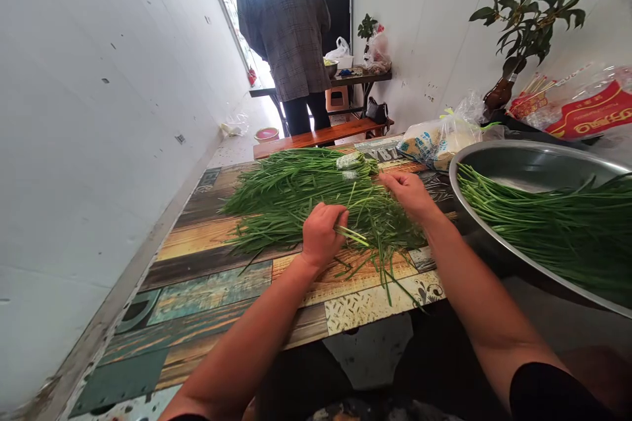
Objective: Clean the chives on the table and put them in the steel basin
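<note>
My left hand (322, 233) is closed around a few garlic chives (354, 235), their pale cut ends poking out toward the right. To its right, my right hand (407, 196) has thumb and fingers pinched together by the stem ends of the pile; anything between the fingertips is too small to make out. Beyond both hands lies a heap of green chives (276, 177), with leaf tips pointing left. White-wrapped bunches (348, 161) of chives sit at its far side. Loose trimmings (388, 250) are scattered under and between my hands.
A large metal basin (459, 191) with long chives in it stands at the right. Behind it are plastic bags (439, 141) and a potted branch (513, 66). Past the plank-patterned table (197, 276), a bench (316, 138) and a standing person (286, 26), back turned.
</note>
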Tool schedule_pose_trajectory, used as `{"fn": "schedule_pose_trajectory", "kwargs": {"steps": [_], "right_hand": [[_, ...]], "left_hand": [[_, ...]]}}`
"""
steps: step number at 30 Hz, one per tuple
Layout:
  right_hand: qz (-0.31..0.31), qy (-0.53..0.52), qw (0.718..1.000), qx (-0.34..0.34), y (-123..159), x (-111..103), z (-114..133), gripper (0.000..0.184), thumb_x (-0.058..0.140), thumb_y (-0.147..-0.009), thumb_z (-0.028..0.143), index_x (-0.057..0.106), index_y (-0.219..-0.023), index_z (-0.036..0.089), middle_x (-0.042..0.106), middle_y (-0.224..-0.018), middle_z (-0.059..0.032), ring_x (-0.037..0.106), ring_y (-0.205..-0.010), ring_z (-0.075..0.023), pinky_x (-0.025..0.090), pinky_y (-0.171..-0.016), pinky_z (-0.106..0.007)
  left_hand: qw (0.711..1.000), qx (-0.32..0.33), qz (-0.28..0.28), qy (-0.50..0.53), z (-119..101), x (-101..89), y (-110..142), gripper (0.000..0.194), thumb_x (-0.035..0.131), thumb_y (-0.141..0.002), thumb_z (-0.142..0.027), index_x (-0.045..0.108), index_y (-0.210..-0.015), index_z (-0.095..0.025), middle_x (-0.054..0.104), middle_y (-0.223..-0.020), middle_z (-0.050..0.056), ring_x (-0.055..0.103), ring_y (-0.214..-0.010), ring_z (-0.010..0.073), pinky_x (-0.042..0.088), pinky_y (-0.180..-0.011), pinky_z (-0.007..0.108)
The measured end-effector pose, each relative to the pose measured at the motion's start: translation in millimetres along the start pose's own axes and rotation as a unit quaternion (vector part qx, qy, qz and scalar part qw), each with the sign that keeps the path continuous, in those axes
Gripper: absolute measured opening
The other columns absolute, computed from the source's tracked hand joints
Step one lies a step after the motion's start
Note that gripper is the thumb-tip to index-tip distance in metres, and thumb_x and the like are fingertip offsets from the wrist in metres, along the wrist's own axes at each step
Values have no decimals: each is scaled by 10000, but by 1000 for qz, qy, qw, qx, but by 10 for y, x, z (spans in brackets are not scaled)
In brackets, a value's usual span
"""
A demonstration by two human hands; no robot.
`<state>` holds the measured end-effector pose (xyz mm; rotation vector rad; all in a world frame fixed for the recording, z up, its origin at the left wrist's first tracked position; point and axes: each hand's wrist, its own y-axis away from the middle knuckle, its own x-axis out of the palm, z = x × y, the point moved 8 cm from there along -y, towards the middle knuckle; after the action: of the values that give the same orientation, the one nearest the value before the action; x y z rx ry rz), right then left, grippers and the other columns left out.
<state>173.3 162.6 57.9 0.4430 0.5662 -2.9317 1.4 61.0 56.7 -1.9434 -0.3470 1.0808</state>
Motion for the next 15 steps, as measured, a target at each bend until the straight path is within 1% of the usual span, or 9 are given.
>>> {"fn": "schedule_pose_trajectory", "kwargs": {"steps": [1, 2, 4, 5, 7, 8, 10, 12, 15], "right_hand": [[6, -2, 1000, -22, 0, 1, 49, 366, 612, -784, 495, 603, -612, 171, 463, -559, 30, 403, -545, -100, 320, -537, -249], [29, -1, 998, -51, 17, 51, 124, 297, 649, -763, 467, 660, -720, 174, 547, -651, 10, 471, -615, -116, 364, -581, -251], [92, 7, 989, -114, 102, 229, 301, 275, 708, -728, 410, 704, -908, 202, 637, -856, -25, 550, -786, -153, 424, -699, -275], [117, 16, 983, -138, 157, 326, 376, 259, 715, -728, 392, 715, -913, 211, 650, -883, -33, 558, -833, -165, 432, -744, -291], [132, 18, 981, -142, 224, 452, 439, 185, 694, -754, 384, 728, -785, 205, 654, -779, -32, 561, -805, -167, 430, -761, -306], [122, 3, 985, -121, 223, 465, 420, 201, 689, -756, 391, 719, -715, 196, 645, -714, -26, 559, -759, -161, 430, -739, -304], [78, -52, 994, -52, 166, 392, 292, 245, 714, -718, 413, 697, -645, 179, 632, -651, -11, 548, -679, -142, 425, -684, -291], [0, -118, 993, 15, 75, 198, 109, 281, 762, -639, 437, 681, -632, 168, 623, -630, 5, 531, -630, -121, 418, -654, -277], [-132, -182, 972, 67, -20, -154, -112, 365, 774, -586, 501, 634, -594, 165, 575, -561, 22, 472, -546, -89, 393, -593, -259]], "left_hand": [[1000, -1, -1, -2, 5, 3, 4, 131, 510, -906, -229, 608, -838, -175, 668, -738, 36, 555, -671, 157, 410, -655, 292], [1000, 0, 2, -4, 9, 10, 8, 132, 510, -906, -228, 609, -837, -175, 668, -739, 36, 553, -671, 158, 409, -653, 293], [1000, 5, 17, -13, 3, 31, 11, 138, 506, -910, -230, 611, -837, -175, 664, -735, 36, 547, -671, 160, 403, -647, 293], [999, 9, 26, -17, -7, 41, 10, 142, 502, -913, -230, 612, -842, -176, 662, -732, 35, 543, -671, 160, 400, -643, 292], [999, 18, 39, -16, -35, 44, 2, 149, 492, -920, -230, 614, -854, -175, 658, -730, 35, 539, -673, 159, 398, -641, 289], [999, 19, 39, -11, -47, 35, -5, 151, 490, -922, -231, 614, -856, -176, 657, -732, 35, 537, -674, 157, 399, -643, 288], [999, 16, 34, 1, -63, 9, -21, 149, 494, -920, -236, 611, -847, -177, 655, -733, 32, 536, -673, 153, 402, -648, 284], [999, 8, 32, 6, -65, -4, -29, 151, 501, -917, -239, 607, -828, -177, 653, -726, 27, 532, -668, 149, 402, -648, 280], [999, -4, 33, 1, -47, 0, -21, 166, 494, -918, -240, 605, -814, -175, 653, -718, 27, 529, -667, 146, 400, -645, 275]]}}
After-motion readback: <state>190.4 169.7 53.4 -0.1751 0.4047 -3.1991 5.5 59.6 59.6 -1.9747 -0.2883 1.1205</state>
